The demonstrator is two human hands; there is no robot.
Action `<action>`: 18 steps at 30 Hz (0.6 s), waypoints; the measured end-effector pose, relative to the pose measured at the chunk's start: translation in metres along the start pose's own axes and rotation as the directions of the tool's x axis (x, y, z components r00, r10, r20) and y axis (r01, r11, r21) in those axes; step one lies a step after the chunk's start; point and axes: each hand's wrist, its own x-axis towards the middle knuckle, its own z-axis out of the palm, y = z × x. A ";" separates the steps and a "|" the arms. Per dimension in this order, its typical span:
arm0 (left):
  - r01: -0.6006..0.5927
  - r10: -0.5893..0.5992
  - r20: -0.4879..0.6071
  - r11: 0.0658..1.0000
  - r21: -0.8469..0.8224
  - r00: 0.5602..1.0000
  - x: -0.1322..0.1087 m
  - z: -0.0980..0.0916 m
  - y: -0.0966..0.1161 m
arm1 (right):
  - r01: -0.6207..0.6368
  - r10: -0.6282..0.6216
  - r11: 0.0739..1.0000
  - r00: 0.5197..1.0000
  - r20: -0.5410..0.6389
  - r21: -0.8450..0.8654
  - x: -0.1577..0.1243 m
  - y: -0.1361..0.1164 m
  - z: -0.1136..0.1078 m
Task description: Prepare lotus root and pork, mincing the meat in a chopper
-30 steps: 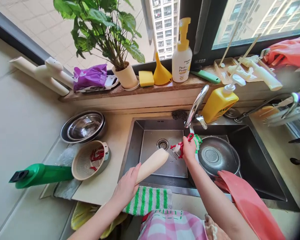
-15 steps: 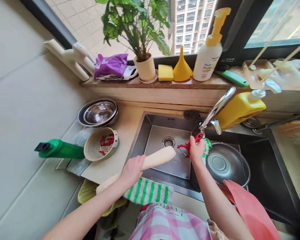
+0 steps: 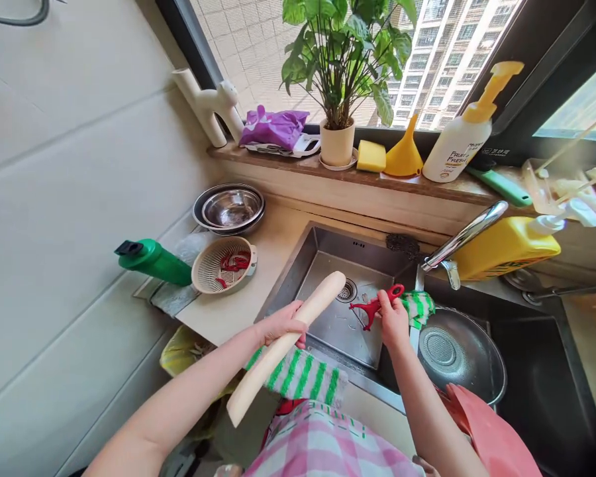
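My left hand is wrapped around the middle of a long, pale, peeled root vegetable; its exact kind I cannot tell. The vegetable slants from over the sink's front edge, its rounded far end above the left basin and its cut end near my apron. My right hand grips a red Y-shaped peeler over the basin's right side, blade pointing left, apart from the vegetable. The steel sink basin lies below both hands, its drain partly behind the vegetable.
A wok-like pan sits in the right basin beside a green-striped cloth. The faucet leans above. On the left counter are steel bowls, a colander with red peppers, and a green bottle. A striped towel hangs in front.
The view has shifted left. My left hand has turned the vegetable to a steeper slant, its far end pointing more away from me. The peeler stays in my right hand.
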 end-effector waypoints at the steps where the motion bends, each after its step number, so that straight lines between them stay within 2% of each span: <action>1: 0.010 -0.010 0.006 0.999 -0.037 1.000 0.002 0.002 -0.001 | -0.002 0.002 0.999 1.000 -0.001 0.047 -0.007 -0.002 0.007; 5: 0.068 -0.062 0.051 0.988 -0.136 0.997 0.007 0.011 -0.007 | -0.074 0.048 0.977 0.990 0.132 0.202 -0.033 -0.002 0.038; 7: 0.103 -0.087 0.102 0.981 -0.163 0.991 0.006 0.013 -0.010 | -0.090 0.054 0.973 0.984 0.168 0.214 -0.032 0.000 0.046; 11: 0.140 -0.090 0.211 0.962 -0.235 0.973 -0.001 0.008 -0.019 | -0.028 0.027 0.964 1.000 0.010 0.265 -0.005 -0.007 0.034; 13: 0.183 -0.100 0.276 0.938 -0.295 0.956 -0.003 0.005 -0.023 | -0.015 0.023 0.960 0.999 -0.027 0.280 0.002 -0.011 0.027; 15: 0.219 -0.102 0.315 0.906 -0.363 0.944 -0.001 0.005 -0.028 | -0.033 0.024 0.964 0.999 0.036 0.262 -0.005 -0.010 0.029; 18: 0.270 -0.118 0.334 0.848 -0.456 0.935 0.004 0.008 -0.034 | -0.034 0.012 0.993 0.981 0.192 0.110 -0.021 0.001 0.041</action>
